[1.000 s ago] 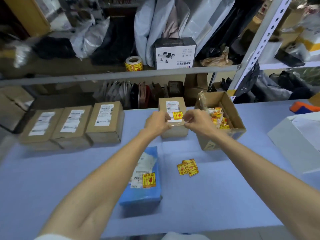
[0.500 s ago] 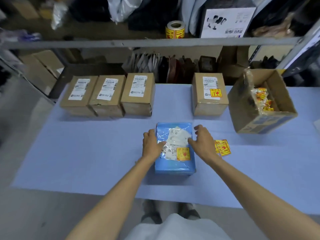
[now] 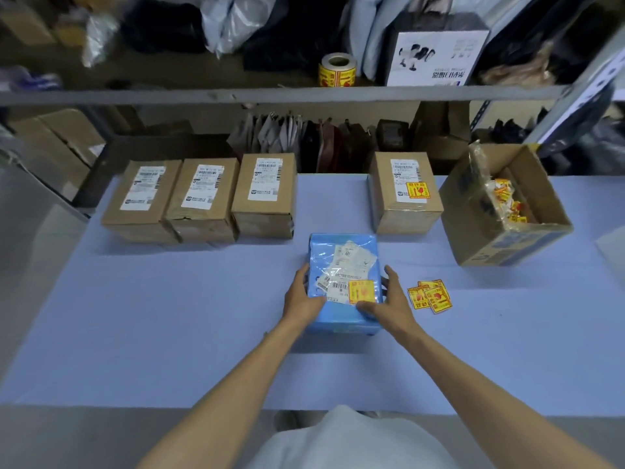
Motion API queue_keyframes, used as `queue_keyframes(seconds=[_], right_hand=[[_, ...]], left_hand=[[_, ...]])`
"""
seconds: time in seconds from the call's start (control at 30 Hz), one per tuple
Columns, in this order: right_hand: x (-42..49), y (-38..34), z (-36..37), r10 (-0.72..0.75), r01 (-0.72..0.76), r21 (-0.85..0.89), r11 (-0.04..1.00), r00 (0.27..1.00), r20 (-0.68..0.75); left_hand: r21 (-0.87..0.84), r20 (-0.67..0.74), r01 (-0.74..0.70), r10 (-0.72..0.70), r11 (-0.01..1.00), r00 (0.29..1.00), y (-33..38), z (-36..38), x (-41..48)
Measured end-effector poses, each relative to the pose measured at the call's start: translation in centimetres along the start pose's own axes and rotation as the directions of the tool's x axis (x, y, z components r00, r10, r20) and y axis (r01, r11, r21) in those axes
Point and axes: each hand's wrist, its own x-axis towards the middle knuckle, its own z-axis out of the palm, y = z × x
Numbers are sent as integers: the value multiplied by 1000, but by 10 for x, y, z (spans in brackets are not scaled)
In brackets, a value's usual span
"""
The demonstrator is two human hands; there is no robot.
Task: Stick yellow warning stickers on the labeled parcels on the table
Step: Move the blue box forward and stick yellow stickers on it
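A blue parcel (image 3: 341, 255) lies at the table's middle, with a white label and a yellow warning sticker (image 3: 361, 291) on it. My left hand (image 3: 301, 296) holds its left edge, thumb on top. My right hand (image 3: 389, 299) holds its right edge, thumb by the sticker. Loose yellow stickers (image 3: 431, 295) lie just right of my right hand. At the back, a brown box (image 3: 404, 191) carries a label and a yellow sticker. Three labeled brown boxes (image 3: 199, 198) stand in a row at the back left, without yellow stickers.
An open cardboard box (image 3: 507, 238) with several yellow stickers in a bag stands at the back right. A roll of yellow stickers (image 3: 337, 71) sits on the shelf behind the table (image 3: 169, 316). Bags and boxes fill the shelves.
My hands left the brown box at the back and came down onto the blue parcel, now gripping its two sides. The camera tilted downward.
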Motion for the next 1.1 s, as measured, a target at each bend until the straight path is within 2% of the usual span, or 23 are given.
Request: queue_keyframes(seconds=[0.17,0.37,0.53,0.67,0.9,1.1], right_hand=[[42,-25,-8,-77,76,18,997,996,42],[94,-64,-13,-73,74,-10,997,994,83],[134,-88,-16,-77,84,-95,992,994,80],[168,-97,-14,-93,106,-140,984,991,97],[205,-98,-6,-103,121,-254,960,991,86],[206,-93,0,-18,58,-447,893,995,93]], left_hand=[[-68,34,-28,30,997,999,22,-6,33],[-94,42,-56,60,994,997,60,-8,79],[26,39,-100,99,995,994,93,-1,129],[81,-5,-79,79,994,997,88,5,174],[138,-50,-96,103,986,993,100,12,193],[226,-51,-116,131,967,990,96,14,193]])
